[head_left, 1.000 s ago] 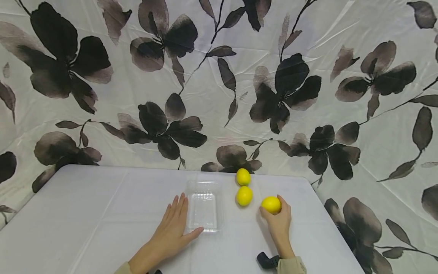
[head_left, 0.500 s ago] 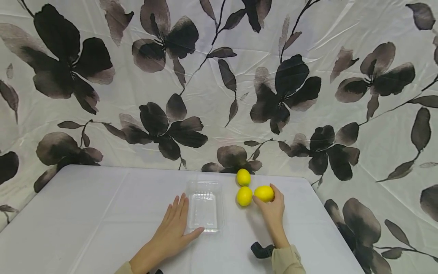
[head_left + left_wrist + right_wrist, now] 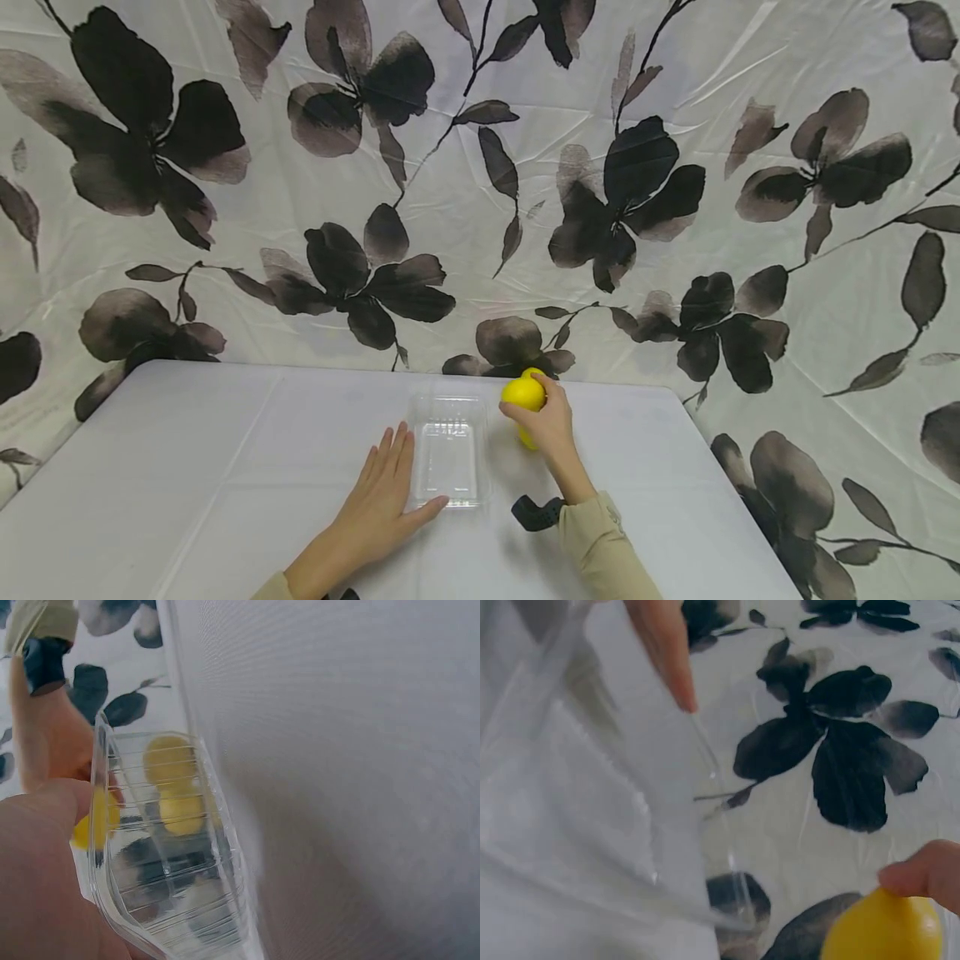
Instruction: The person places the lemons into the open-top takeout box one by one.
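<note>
My right hand (image 3: 553, 423) grips a yellow lemon (image 3: 520, 393) between thumb and fingers, raised above the table right of the container. In the right wrist view, the thumb presses on that lemon (image 3: 885, 930). Two more lemons are on the table behind it: the far lemon (image 3: 533, 372) and the near lemon (image 3: 528, 438), both partly hidden. A clear plastic container (image 3: 448, 458) lies with its open side up. My left hand (image 3: 375, 500) rests along its left side, fingers straight, thumb at the near rim. In the left wrist view, two lemons (image 3: 181, 811) show through the container wall.
A white cloth covers the table (image 3: 187, 467). Behind it hangs a floral-patterned sheet (image 3: 495, 217). A black wrist device (image 3: 537, 513) sticks out at the right sleeve (image 3: 600, 542).
My right hand has lifted the lemon from the right side of the table and carried it left, across the other two lemons toward the container. The left hand stays in place.
</note>
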A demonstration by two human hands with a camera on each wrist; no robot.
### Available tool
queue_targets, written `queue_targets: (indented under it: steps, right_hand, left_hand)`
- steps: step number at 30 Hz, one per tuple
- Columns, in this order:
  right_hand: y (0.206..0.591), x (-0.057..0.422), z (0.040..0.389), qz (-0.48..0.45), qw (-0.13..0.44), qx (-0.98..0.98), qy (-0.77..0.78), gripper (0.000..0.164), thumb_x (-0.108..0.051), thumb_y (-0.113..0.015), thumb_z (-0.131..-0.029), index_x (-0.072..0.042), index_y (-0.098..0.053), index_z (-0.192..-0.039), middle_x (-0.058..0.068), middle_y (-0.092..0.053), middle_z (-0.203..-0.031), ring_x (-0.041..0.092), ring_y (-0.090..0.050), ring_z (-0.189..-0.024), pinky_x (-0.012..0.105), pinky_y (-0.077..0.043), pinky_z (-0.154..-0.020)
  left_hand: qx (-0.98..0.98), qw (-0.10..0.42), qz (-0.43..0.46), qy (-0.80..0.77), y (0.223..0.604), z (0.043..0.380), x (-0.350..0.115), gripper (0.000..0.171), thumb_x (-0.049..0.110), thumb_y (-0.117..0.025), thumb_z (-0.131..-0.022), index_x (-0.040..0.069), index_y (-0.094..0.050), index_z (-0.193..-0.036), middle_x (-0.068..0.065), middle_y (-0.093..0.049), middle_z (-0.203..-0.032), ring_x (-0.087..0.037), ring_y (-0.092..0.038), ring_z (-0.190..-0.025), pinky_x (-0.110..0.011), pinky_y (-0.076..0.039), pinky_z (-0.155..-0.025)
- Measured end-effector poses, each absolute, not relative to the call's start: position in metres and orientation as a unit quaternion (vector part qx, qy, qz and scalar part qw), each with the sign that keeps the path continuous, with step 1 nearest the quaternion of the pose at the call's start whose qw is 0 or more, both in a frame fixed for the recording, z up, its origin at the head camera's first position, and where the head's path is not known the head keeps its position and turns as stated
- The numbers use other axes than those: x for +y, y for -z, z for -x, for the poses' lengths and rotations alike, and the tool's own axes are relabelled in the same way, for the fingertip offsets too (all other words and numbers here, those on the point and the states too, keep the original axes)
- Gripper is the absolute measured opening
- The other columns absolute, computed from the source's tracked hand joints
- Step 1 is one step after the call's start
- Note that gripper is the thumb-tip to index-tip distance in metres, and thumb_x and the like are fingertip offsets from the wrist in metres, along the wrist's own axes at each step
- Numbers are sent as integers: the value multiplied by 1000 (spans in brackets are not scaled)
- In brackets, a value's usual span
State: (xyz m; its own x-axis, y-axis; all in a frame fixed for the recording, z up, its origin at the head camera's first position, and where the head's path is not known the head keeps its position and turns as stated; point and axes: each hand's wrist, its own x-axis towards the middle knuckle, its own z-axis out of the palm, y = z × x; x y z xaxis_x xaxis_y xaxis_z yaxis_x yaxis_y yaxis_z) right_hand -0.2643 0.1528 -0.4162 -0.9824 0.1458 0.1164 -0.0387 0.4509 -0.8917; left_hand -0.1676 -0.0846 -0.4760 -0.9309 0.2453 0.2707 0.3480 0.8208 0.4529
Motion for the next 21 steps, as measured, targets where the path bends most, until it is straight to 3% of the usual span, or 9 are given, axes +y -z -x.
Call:
queue_targets:
  steps: [6, 12, 21]
  right_hand:
    - [406, 128, 272, -17, 29, -874, -484, 73, -25, -83, -74, -4, -53, -137, 16, -55, -130, 33, -54, -109, 51, -49, -93]
    - [403, 104, 275, -46, -34, -896, -441, 70, -30, -85, -74, -5, -51, -130, 16, -58, -125, 30, -55, -106, 50, -49, -95]
    - [413, 74, 277, -76, -94, -921, -371, 65, -31, -86, -72, -3, -52, -120, 14, -60, -105, 28, -55, -93, 45, -52, -88]
  left_hand:
    - [-951, 91, 154, 252, 475, 168, -84, 104, 66, -55, -90, -11, -23, -152, -26, -15, -161, -42, -11, -149, -57, -14, -119]
    - [-952, 86, 153, 252, 475, 169, -84, 104, 68, -54, -90, -10, -23, -152, -25, -16, -161, -42, -11, -149, -57, -14, -119]
    - [-952, 89, 153, 249, 476, 169, -86, 102, 64, -57, -90, -10, -24, -152, -24, -15, -162, -41, -11, -149, -56, -14, -119]
